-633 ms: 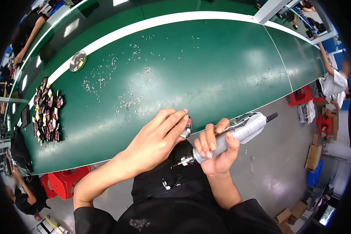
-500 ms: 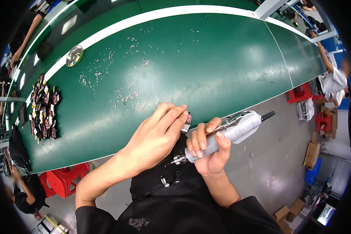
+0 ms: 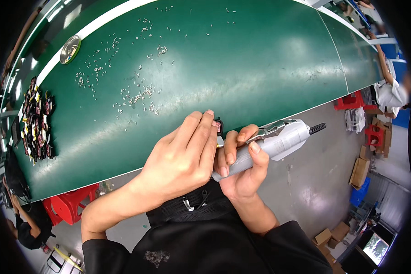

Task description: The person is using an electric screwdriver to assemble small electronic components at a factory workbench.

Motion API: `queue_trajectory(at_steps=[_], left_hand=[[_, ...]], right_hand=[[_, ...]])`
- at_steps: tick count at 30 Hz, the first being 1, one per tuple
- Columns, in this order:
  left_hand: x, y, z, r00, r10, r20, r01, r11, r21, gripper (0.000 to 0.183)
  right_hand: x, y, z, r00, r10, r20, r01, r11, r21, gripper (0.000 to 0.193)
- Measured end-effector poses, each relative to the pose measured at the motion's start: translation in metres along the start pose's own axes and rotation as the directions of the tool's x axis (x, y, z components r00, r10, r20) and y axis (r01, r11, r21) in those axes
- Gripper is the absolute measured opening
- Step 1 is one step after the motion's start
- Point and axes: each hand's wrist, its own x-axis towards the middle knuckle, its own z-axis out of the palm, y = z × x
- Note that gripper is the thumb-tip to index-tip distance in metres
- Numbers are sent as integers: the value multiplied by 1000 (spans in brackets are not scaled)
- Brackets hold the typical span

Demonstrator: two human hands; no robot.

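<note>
Over the near edge of the green table, my left hand has its fingers closed on a small black part with a reddish label. Most of that part is hidden beneath the fingers. My right hand is wrapped round a grey electric screwdriver with a metal lever along its side. The tool lies aslant, its cord end to the upper right. Its bit end is behind my left hand, so I cannot tell whether it touches the part.
Many tiny screws lie scattered across the table's left half. A pile of black labelled parts sits at the far left, below a round green-rimmed dish. Red stools stand by the table, and a co-worker is at the right.
The view has shifted, so the table things sit higher and further left. The screwdriver's bit end, visible before below my left hand, is now hidden behind it. Both hands keep their holds.
</note>
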Motion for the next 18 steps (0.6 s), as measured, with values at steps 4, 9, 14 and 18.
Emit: queue_trajectory(at_steps=[4,9,14,18], left_hand=[[-3,2,-4,996,-68,62,74,994,-86,41],[-8,6,-6,989,-90,113,99,992,-79,45],[-13,8,1,996,-50,79,51,999,-9,42],[-14,9,4,995,-77,70,81,996,-45,39]], right_hand=[[3,-11,-6,999,38,31,-38,999,4,19],[20,-69,8,953,-50,297,83,992,-98,24],[48,-95,26,863,-191,467,331,913,-237,20],[63,-77,35,875,-232,426,378,876,-300,15]])
